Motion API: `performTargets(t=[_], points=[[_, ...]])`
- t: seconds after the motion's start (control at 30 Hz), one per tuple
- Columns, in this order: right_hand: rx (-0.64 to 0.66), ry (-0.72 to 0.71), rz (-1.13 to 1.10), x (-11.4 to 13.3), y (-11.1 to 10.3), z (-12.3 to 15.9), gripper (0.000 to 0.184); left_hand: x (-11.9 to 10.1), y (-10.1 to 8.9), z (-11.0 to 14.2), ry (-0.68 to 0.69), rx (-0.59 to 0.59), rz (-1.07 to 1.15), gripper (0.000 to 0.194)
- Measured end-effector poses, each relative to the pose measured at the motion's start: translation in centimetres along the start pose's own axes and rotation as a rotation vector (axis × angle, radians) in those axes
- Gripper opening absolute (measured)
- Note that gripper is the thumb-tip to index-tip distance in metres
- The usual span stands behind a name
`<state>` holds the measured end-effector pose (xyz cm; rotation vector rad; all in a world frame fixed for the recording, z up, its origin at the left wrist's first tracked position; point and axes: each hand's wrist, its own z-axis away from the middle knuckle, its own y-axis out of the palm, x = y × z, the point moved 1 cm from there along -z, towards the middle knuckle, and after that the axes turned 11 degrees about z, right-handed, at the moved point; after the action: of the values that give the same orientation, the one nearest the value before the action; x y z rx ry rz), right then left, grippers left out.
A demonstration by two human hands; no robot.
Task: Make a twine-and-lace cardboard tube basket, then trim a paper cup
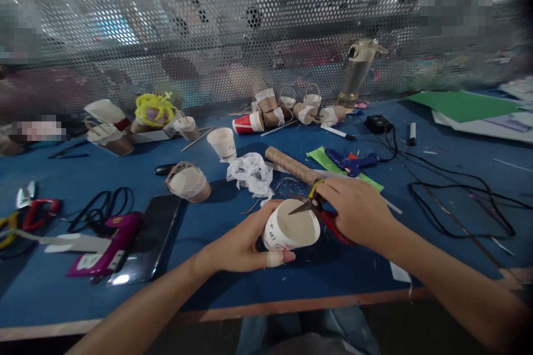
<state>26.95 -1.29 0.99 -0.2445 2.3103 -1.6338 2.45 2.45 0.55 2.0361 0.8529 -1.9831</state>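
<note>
My left hand point(241, 241) is wrapped round a white paper cup point(291, 230) with red print, its mouth tilted toward me; the thumb tip wears a bandage. My right hand point(358, 208) grips red-handled scissors point(327, 213) whose blade tips rest at the cup's rim. Both hands hover just above the blue table point(258, 283), close to its front edge.
A twine-wrapped roll point(291, 165), white lace point(250, 173), a blue glue gun point(352, 161), a purple glue gun point(110, 244), a phone point(152, 233), black cables point(453, 199), pliers point(29, 208), several decorated cups point(189, 183) and a bottle point(356, 75) lie about. A perforated screen point(250, 28) closes the back.
</note>
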Motion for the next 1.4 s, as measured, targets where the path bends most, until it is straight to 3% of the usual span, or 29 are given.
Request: performTargets(t=[0.5, 0.7, 0.9, 1.4], points=[[-0.095, -0.025, 0.044, 0.06, -0.04, 0.13, 0.033, 0.38, -0.11, 0.15, 0.05, 0.037, -0.016, 0.073], [-0.128, -0.021, 0.049, 0.05, 0.14, 0.22, 0.021, 0.38, -0.19, 0.16, 0.049, 0.057, 0.033, 0.075], [-0.174, -0.063, 0.032, 0.19, 0.06, 0.13, 0.031, 0.65, -0.24, 0.09, 0.092, 0.129, 0.052, 0.079], [-0.234, -0.089, 0.018, 0.37, -0.12, 0.23, 0.026, 0.3, -0.29, -0.07, 0.093, 0.18, 0.137, 0.073]])
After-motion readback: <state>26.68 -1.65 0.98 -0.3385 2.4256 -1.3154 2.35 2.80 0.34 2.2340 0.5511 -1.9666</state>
